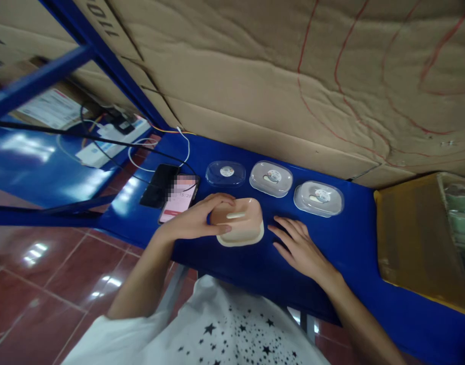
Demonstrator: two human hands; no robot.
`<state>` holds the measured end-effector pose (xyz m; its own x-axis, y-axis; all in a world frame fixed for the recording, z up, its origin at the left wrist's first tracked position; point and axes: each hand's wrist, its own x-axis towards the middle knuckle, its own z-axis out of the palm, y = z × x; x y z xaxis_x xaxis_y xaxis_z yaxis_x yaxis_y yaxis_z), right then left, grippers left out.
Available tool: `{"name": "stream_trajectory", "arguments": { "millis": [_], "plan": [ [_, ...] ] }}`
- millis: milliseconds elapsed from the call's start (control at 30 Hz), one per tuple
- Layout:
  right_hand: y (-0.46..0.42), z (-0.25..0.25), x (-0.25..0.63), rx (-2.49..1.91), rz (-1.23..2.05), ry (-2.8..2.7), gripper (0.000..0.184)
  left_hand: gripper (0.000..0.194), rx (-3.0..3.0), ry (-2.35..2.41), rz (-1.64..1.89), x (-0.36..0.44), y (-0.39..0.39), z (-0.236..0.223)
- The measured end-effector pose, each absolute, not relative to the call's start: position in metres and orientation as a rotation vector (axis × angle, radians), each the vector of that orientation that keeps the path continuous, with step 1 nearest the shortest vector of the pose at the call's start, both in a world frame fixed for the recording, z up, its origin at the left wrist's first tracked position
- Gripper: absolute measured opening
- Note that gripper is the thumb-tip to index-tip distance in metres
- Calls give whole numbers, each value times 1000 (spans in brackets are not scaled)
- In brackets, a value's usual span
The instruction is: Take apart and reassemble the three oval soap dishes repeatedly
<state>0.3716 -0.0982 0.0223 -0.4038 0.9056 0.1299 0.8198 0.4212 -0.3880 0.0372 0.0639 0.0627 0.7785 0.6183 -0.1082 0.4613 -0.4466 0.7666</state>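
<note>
My left hand (196, 218) is closed over the left side of a shallow peach and cream plastic bowl (247, 235), its fingers at the far rim and its thumb at the near side. Inside the bowl shows a small pale elongated piece (236, 215) whose kind I cannot make out. To the right of the bowl and apart from it, my right hand (299, 246) is open with its fingers spread, holding nothing. Behind the bowl lie a clear plastic lid (217, 175) with a round label and two lidded containers, one in the middle (271, 185) and one at the right (319, 205).
Two phones, one dark (158, 185) and one with a lit screen (179, 200), lie at left on the blue table (350, 248). Cables run past them to a power strip (111, 144). An open cardboard box (418, 228) stands at right, with large cartons (236, 76) behind.
</note>
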Motion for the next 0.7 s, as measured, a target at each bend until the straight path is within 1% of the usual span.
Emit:
{"name": "stream_trajectory", "arguments": {
  "millis": [67, 167, 300, 500, 633, 700],
  "plan": [
    [-100, 22, 369, -1467, 403, -2388, 49, 64, 2167, 877, 307, 35, 66, 61],
    [-102, 22, 363, -1424, 438, -2419, 54, 57, 2314, 1006, 412, 33, 72, 52],
    [-106, 25, 352, -1355, 517, -2467, 60, 50, 2429, 955, 399, 35, 81, 43],
    [-109, 27, 342, -1264, 512, -2505, 54, 55, 2489, 965, 309, 35, 73, 48],
    [-108, 27, 349, -1311, 457, -2463, 51, 59, 2624, 1036, 322, 40, 48, 54],
    [-106, 27, 355, -1350, 431, -2437, 49, 58, 2681, 998, 334, 50, 42, 58]
  ]
}}
